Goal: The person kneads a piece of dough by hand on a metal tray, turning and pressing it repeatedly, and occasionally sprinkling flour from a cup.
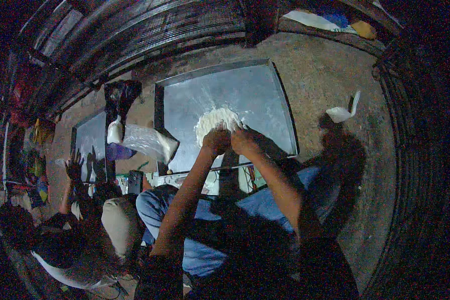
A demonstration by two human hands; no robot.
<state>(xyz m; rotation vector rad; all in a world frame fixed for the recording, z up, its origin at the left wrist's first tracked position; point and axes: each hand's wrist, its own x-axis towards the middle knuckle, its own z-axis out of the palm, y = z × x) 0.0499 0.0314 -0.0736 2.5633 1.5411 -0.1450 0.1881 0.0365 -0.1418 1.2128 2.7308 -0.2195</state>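
A pale lump of dough (214, 120) lies on a large grey metal tray (265, 95) set on the ground before me. My left hand (216, 140) and my right hand (242, 141) sit side by side on the dough's near edge, fingers curled and pressing into it. Flour dusts the tray around the dough. My knees in blue trousers show below the tray.
A clear plastic bag (147, 141) and a dark bag (121, 97) lie left of the tray. Another person at lower left reaches a hand (75, 167) toward a second tray (91, 137). A phone (135, 181) stands nearby. White paper (341, 114) lies on the floor at right.
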